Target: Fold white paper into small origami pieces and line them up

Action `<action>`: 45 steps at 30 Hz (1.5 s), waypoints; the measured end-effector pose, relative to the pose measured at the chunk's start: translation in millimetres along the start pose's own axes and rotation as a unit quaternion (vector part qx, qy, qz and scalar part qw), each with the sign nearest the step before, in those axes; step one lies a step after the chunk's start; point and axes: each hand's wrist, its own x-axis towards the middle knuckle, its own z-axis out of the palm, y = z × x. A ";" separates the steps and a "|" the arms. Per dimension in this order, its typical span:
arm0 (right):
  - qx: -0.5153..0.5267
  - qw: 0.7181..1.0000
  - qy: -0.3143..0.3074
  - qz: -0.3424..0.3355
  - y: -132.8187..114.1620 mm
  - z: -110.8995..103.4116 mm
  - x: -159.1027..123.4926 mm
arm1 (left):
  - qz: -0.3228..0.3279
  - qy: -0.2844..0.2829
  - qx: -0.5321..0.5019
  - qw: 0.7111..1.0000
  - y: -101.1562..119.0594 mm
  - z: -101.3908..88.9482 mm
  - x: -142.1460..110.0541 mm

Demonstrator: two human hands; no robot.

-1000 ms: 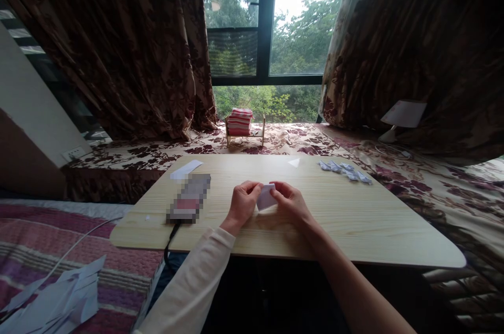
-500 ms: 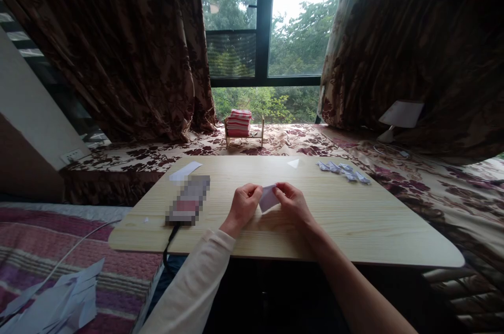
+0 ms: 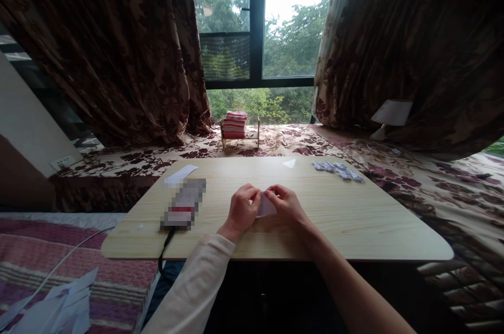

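Observation:
A small sheet of white paper (image 3: pixel 267 207) is pinched between my two hands, just over the middle of the table. My left hand (image 3: pixel 243 209) grips its left upper edge with thumb and fingertips. On the opposite side my right hand (image 3: pixel 286 202) pinches the upper right edge, its fingers close to the left ones. Both hands partly hide the paper, so its folds cannot be made out. Several folded white paper pieces (image 3: pixel 337 169) lie in a cluster at the table's back right. A small white paper triangle (image 3: pixel 289 164) rests near the back edge.
The pale wooden table (image 3: pixel 354 223) carries a blurred-out phone-like object (image 3: pixel 184 205) with a black strap, and a white paper strip (image 3: pixel 181 175), at left. Loose paper sheets (image 3: pixel 59 305) lie on the striped bedding. A rack with folded striped cloths (image 3: pixel 234 125) and a lamp (image 3: pixel 392 112) stand behind.
My hands have drawn closer together on the paper, and its visible part has become smaller and less tilted. The whole view has shifted slightly.

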 end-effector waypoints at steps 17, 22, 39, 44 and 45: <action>0.106 0.991 0.073 0.034 0.9 1.3 5.1 | -0.021 0.041 0.009 0.999 0.2 -1.1 4.5; 0.149 0.988 0.034 0.031 -6.9 9.2 1.5 | -0.048 0.049 -0.026 0.997 1.3 0.7 3.9; 0.202 0.971 0.116 0.047 -8.7 5.3 5.1 | -0.135 0.012 -0.123 0.983 9.2 0.4 8.5; 0.177 0.971 0.152 0.051 -6.1 -3.8 6.2 | -0.157 0.008 -0.149 0.976 4.1 -1.5 8.7; 0.173 0.972 0.149 0.049 -6.6 -4.5 5.4 | -0.161 0.007 -0.154 0.975 2.8 -3.0 8.2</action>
